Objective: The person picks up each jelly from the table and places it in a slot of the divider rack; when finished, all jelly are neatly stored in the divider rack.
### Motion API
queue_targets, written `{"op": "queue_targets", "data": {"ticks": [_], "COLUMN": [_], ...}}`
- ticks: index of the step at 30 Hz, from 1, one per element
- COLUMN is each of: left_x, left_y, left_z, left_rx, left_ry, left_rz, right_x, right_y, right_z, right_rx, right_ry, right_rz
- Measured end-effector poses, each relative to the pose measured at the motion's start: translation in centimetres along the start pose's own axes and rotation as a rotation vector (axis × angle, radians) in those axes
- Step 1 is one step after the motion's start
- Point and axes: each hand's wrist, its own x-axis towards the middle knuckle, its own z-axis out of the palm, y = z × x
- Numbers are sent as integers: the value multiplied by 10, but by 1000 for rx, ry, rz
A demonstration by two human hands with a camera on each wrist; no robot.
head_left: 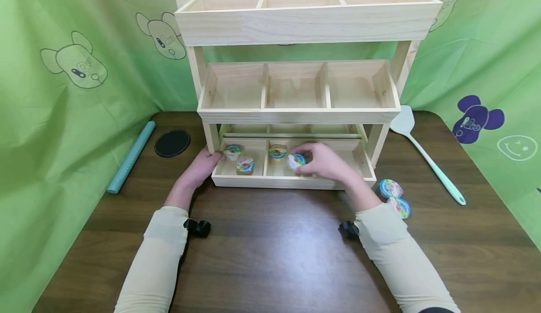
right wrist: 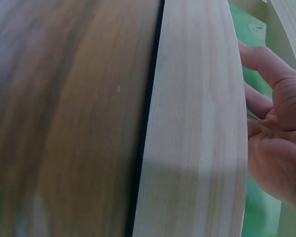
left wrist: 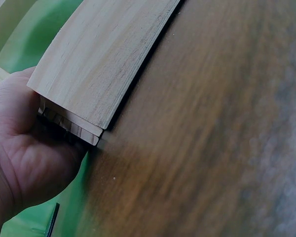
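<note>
A three-tier wooden shelf (head_left: 296,116) stands on the table. My right hand (head_left: 323,162) pinches a small jelly cup (head_left: 297,160) with a printed lid, low in the bottom tier's middle compartment. Just left of it sits another jelly cup (head_left: 277,152). Two more, a rear cup (head_left: 233,152) and a front cup (head_left: 245,165), stand in the left compartment. My left hand (head_left: 204,165) grips the left end of the bottom tier (left wrist: 103,54), its fingers partly hidden behind the wood. In the right wrist view, the front board (right wrist: 197,113) hides the cup by my right hand (right wrist: 281,128).
Two jelly cups (head_left: 390,189) lie on the table by my right forearm. A pale spatula (head_left: 431,158) lies at the right. On the left are a black disc (head_left: 172,143) and a light-blue roll (head_left: 132,157). Green cloth (head_left: 34,115) hangs around the table.
</note>
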Motion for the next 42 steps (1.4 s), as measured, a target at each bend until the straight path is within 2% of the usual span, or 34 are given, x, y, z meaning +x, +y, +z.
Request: {"op": "queue_targets", "data": {"ticks": [5, 11, 26, 30, 36, 42], "left_x": [0, 1, 2, 1, 1, 0], "left_y": [1, 1, -3, -3, -1, 0], "left_z": [1, 2, 2, 1, 0, 0], "left_rx": [1, 14, 4, 5, 10, 13], "left_ry": [-9, 1, 5, 4, 4, 3], "left_rz": [0, -5, -6, -4, -15, -24], "right_x": [4, 8, 7, 6, -1, -15], "right_y": [-2, -3, -8, -8, -6, -6], "right_z": [4, 5, 9, 8, -3, -18], "right_rx": [-7, -49, -90, -76, -66, -17], "right_ry": [-35, -73, -107, -100, -44, 10], "right_rz": [34, -22, -18, -34, -81, -64]}}
